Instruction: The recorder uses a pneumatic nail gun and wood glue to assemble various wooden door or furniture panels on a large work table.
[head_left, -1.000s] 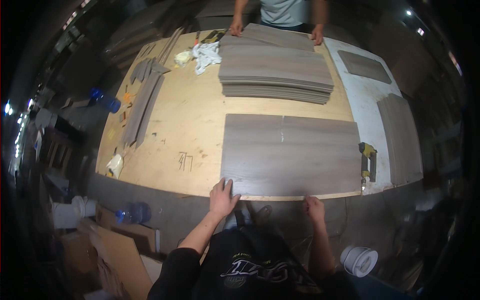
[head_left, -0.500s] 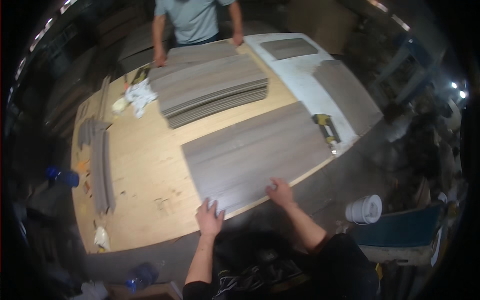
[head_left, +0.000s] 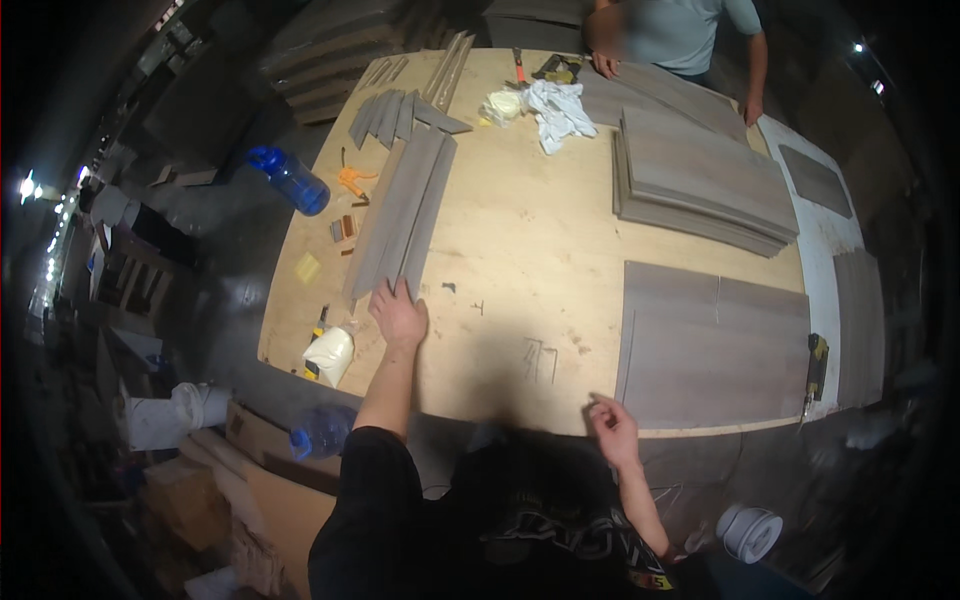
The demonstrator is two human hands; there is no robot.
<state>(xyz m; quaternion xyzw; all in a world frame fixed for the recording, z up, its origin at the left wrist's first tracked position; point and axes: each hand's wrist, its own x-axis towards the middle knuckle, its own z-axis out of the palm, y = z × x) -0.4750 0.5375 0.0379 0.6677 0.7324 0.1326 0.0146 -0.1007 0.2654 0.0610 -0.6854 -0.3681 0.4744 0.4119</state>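
My left hand (head_left: 400,316) rests its fingertips, spread apart, on the near ends of long grey wood-grain strips (head_left: 402,205) lying side by side on the left of the table. My right hand (head_left: 614,432) hovers at the table's front edge, fingers loosely bent and apart, with nothing in it. Just beside it, a flat grey wood-grain panel (head_left: 715,345) lies on the table. Behind that panel sits a stack of similar panels (head_left: 705,180). A yellow-black power tool (head_left: 817,366) stands at the panel's right edge.
The pale wooden tabletop (head_left: 520,260) also bears a white cloth (head_left: 558,112), a cream bag (head_left: 330,355), an orange tool (head_left: 354,180) and short angled strips (head_left: 392,116). A blue bottle (head_left: 290,180) stands at the left edge. Across the table, a person (head_left: 672,40) touches the panels.
The view has swung left. My left hand has moved from the flat panel's near corner to the long strips; my right hand has come off the panel's front edge.
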